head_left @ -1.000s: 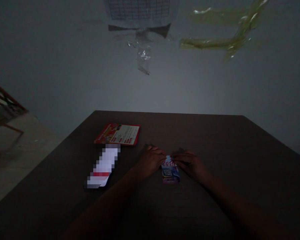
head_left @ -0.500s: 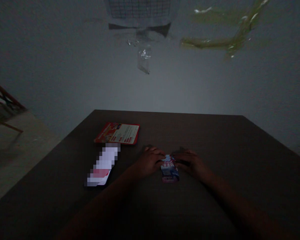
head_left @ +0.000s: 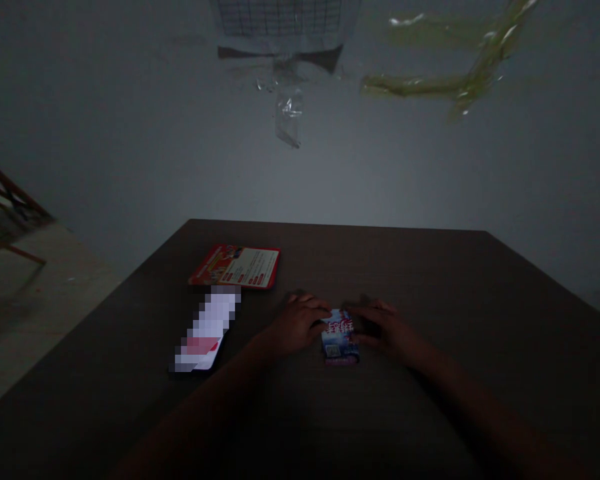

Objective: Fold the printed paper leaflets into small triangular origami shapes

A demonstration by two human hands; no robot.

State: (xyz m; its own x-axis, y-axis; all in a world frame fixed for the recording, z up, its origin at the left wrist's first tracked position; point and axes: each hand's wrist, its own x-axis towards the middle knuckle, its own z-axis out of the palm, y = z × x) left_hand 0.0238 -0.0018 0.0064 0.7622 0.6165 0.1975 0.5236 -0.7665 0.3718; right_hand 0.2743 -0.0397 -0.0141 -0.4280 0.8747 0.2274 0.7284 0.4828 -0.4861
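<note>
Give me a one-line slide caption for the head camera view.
Both hands, left hand and right hand, pinch a small blue-and-pink printed packet on a dark brown wooden table in dim light.

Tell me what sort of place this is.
Probably a dim room in a home or small office, though that is a guess. A dark wooden table stands against a plain wall with a gridded sheet taped to it, and a wooden chair stands at the left edge.

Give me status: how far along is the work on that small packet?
Done: red card and white slip lie aside on the table. In hand: left hand and right hand pinch the small packet at its far end. Left: packet still flat; opened or not, too dark to tell.
</note>
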